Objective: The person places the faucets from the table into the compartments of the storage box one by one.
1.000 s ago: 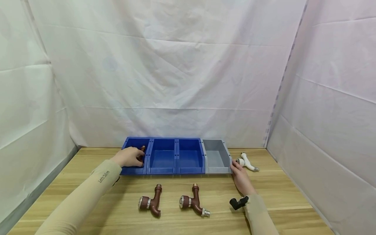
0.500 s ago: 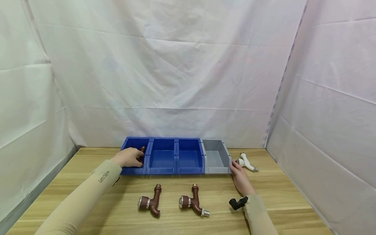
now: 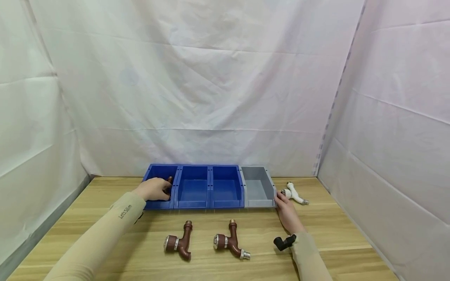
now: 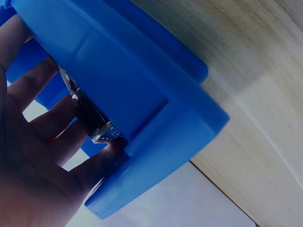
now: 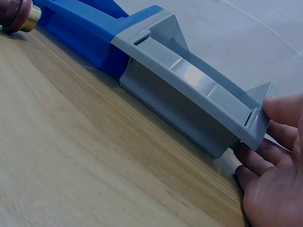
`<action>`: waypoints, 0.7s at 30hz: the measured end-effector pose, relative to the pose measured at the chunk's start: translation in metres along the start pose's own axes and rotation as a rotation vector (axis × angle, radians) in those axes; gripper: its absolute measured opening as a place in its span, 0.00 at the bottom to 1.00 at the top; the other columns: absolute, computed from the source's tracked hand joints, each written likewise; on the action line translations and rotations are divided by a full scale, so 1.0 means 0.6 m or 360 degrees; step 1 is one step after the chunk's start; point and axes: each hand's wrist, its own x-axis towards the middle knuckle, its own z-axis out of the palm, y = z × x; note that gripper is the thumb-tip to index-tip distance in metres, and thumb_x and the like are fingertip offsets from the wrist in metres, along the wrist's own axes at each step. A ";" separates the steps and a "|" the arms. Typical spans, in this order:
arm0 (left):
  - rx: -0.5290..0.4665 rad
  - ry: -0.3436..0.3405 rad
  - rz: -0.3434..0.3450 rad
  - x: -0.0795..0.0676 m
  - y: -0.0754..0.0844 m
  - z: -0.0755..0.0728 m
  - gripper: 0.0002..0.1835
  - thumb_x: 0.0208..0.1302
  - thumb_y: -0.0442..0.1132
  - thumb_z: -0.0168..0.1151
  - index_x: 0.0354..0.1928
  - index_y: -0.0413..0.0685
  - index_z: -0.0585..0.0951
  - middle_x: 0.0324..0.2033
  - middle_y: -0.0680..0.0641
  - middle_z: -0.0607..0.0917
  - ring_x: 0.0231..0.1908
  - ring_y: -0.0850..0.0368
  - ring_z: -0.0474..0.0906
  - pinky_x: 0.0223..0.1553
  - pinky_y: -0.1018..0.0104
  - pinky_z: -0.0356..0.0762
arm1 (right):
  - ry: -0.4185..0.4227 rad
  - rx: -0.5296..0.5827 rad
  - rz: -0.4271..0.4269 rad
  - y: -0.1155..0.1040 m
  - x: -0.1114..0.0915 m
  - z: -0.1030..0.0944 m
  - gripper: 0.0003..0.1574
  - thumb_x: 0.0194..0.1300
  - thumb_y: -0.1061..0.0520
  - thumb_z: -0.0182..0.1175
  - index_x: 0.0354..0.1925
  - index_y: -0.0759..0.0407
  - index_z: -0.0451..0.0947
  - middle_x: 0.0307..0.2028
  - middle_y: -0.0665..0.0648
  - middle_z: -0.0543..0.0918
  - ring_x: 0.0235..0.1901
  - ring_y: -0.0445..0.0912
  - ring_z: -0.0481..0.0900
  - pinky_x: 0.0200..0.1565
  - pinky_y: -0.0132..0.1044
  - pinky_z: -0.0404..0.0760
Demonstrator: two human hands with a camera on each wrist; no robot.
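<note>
My left hand [image 3: 154, 189] reaches into the leftmost blue bin [image 3: 159, 170], its thumb and fingers around a dark brown faucet [image 3: 170, 180]. In the left wrist view this faucet's metal-tipped knob [image 4: 97, 124] shows between the thumb and the other fingers; the rest is mostly hidden by the bin wall. At the row's other end, my right hand [image 3: 289, 214] holds the front right corner of the grey bin [image 5: 189, 101], thumb against its side and fingers tucked beneath the rim. Just beyond that hand lies a white faucet [image 3: 294, 193].
Two more blue bins, a left one [image 3: 192, 203] and a right one [image 3: 226, 203], stand between the outer bins. In front lie two brown faucets, one plain-spouted [image 3: 183, 244] and one with a metal nozzle [image 3: 233, 242]. White cloth [image 3: 225, 89] encloses the wooden table [image 3: 140, 253].
Both hands keep their places on the faucet and the grey bin. The whole scene shifts very slightly left in the head view.
</note>
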 end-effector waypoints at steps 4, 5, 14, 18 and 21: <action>0.0002 0.0000 -0.0002 0.004 -0.003 0.003 0.18 0.53 0.42 0.70 0.47 0.44 0.84 0.37 0.50 0.84 0.34 0.55 0.77 0.37 0.53 0.76 | 0.0005 0.0012 -0.0008 0.000 0.002 0.001 0.37 0.77 0.60 0.43 0.74 0.70 0.39 0.75 0.65 0.42 0.73 0.51 0.41 0.71 0.43 0.43; 0.0002 0.0003 -0.0001 0.004 -0.004 0.003 0.18 0.53 0.42 0.70 0.47 0.44 0.84 0.37 0.50 0.84 0.34 0.55 0.76 0.38 0.53 0.76 | 0.0003 0.0010 -0.0010 0.000 0.002 0.001 0.37 0.77 0.60 0.43 0.74 0.70 0.39 0.75 0.65 0.43 0.73 0.51 0.41 0.71 0.43 0.44; -0.0012 -0.0001 0.0017 0.007 -0.007 0.006 0.16 0.53 0.42 0.70 0.44 0.46 0.84 0.36 0.50 0.84 0.34 0.55 0.76 0.37 0.53 0.76 | -0.0007 -0.0028 0.0018 -0.002 0.001 -0.002 0.39 0.78 0.58 0.44 0.75 0.69 0.38 0.75 0.65 0.41 0.73 0.51 0.40 0.71 0.43 0.43; -0.0003 0.0007 0.0023 0.008 -0.009 0.009 0.13 0.53 0.41 0.70 0.41 0.48 0.84 0.34 0.52 0.83 0.32 0.57 0.75 0.36 0.54 0.75 | -0.0016 -0.0031 0.0013 -0.001 0.000 0.000 0.38 0.78 0.58 0.43 0.75 0.69 0.39 0.75 0.65 0.41 0.73 0.52 0.41 0.71 0.43 0.44; 0.0000 0.0015 0.0030 0.008 -0.009 0.010 0.12 0.53 0.41 0.70 0.40 0.48 0.85 0.33 0.52 0.83 0.31 0.57 0.74 0.35 0.55 0.74 | -0.0016 -0.0038 0.0008 -0.001 -0.001 0.001 0.38 0.78 0.58 0.44 0.75 0.69 0.39 0.75 0.65 0.41 0.73 0.52 0.41 0.71 0.44 0.44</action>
